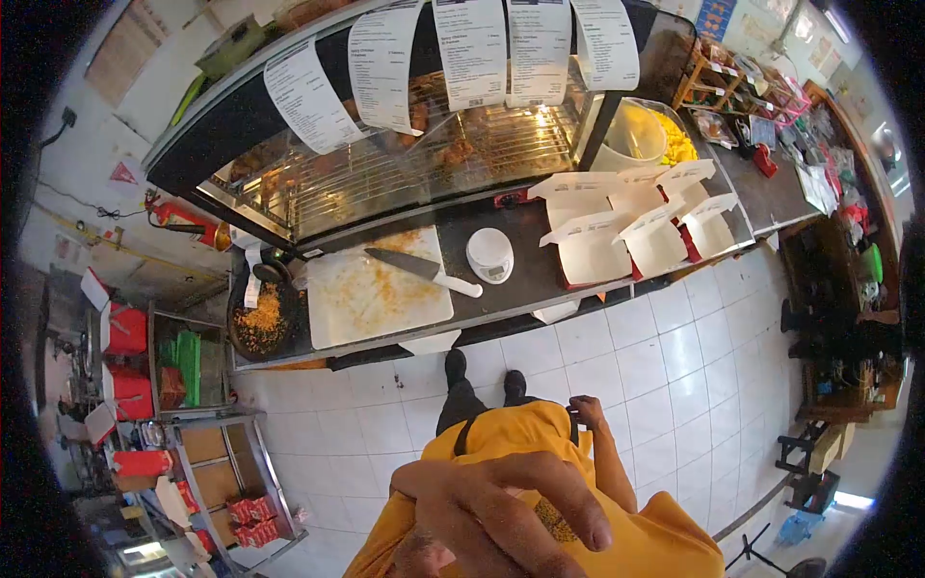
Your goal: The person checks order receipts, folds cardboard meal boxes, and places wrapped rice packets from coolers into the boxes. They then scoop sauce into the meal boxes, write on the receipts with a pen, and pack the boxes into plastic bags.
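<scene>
My left hand [501, 511] is raised close to the camera in front of the yellow shirt, fingers bent and apart, with nothing visible in it. Down at my side by the black strap hangs my right hand [586, 411], small in view, its fingers curled; whether it holds anything is unclear. Neither hand touches the counter. On the counter, a knife [414, 267] with a white handle lies across a stained white cutting board [371, 313]. Right of the board sits a white scale [489, 252]. Open paper boxes [593, 258] stand farther right.
Behind the counter is a lit glass food warmer [482, 144] with printed receipts [472, 48] hanging over it. A black pan [258, 332] of orange crumbs is at the counter's left end. Metal shelves [231, 424] stand at left, a wooden shelf [838, 395] at right.
</scene>
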A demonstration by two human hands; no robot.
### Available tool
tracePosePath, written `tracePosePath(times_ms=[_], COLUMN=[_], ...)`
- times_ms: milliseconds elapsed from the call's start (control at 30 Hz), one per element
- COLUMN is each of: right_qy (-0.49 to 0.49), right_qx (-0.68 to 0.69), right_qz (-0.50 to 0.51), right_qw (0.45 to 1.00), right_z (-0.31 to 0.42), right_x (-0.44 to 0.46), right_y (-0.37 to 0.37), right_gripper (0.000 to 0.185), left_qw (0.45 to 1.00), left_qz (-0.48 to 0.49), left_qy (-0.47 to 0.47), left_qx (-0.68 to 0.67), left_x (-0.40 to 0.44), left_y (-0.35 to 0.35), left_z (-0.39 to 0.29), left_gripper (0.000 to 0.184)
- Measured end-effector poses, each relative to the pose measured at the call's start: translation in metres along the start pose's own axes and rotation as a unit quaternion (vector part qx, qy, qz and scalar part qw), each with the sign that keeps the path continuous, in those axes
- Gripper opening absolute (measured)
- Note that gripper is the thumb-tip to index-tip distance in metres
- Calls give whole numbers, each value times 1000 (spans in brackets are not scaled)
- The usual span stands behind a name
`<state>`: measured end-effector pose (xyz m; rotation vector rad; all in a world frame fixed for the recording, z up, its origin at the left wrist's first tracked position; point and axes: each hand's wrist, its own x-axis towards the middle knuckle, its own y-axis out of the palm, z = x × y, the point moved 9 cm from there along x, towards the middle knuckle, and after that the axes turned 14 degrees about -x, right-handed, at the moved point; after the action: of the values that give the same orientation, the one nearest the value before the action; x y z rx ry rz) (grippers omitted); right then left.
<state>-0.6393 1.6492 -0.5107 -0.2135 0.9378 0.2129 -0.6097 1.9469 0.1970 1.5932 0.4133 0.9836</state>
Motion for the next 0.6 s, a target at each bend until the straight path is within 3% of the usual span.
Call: tracePosePath(times_ms=[33, 100, 167, 533, 600], right_qy=[-97, -123, 26, 13, 7], right_qx=[-103, -140, -10, -29, -17], right_qz=[6, 6, -8, 32, 34], right_qw=[990, 982, 1000, 999, 999], right_z=[-6, -15, -8, 25, 35], right_x=[15, 36, 7, 9, 6], right_y=[-4, -9, -10, -8, -5], right_gripper=[32, 32, 31, 33, 34], left_qw=[1000, 1000, 1000, 999, 998], left_qz=[3, 7, 5, -9, 29], left_qy=[2, 7, 8, 25, 47], left_qx=[2, 4, 7, 25, 31], left_x=[-1, -5, -9, -14, 1], left_y=[0, 1, 0, -9, -2], left_z=[0, -2, -3, -26, -26], left_gripper=[22, 22, 22, 23, 22])
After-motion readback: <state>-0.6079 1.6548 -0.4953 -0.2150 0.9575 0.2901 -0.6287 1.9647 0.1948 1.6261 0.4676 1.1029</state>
